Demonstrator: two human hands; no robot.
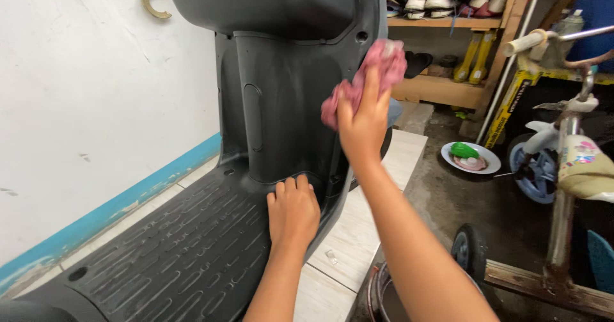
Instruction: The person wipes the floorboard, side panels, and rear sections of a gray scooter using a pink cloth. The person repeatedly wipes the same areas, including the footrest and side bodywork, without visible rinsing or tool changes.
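Right hand: raised, fingers closed over a crumpled pink cloth rag, pressing it against the right edge of the dark grey plastic scooter leg shield. The rag bunches above and to the left of the fingers.

Left hand: flat, fingers together, holding nothing, resting palm down where the ribbed black scooter footboard meets the foot of the shield.

Surroundings:
- White plastered wall with a blue painted base strip, just beside the scooter on the left; a brass-coloured hook is fixed high on it.
- Pale tiled step under the scooter's right side.
- Wooden shelf rack behind the shield, shoes on the upper board, yellow items and dark sandals below.
- White round plate on the wet concrete floor, carrying a green object.
- Child's tricycle with a blue-and-white front wheel, at the right, well apart from both hands.
- Small black wheel and a rough wooden plank, low right.
- Rim of a dark round bucket beneath the right forearm, partly hidden by it.
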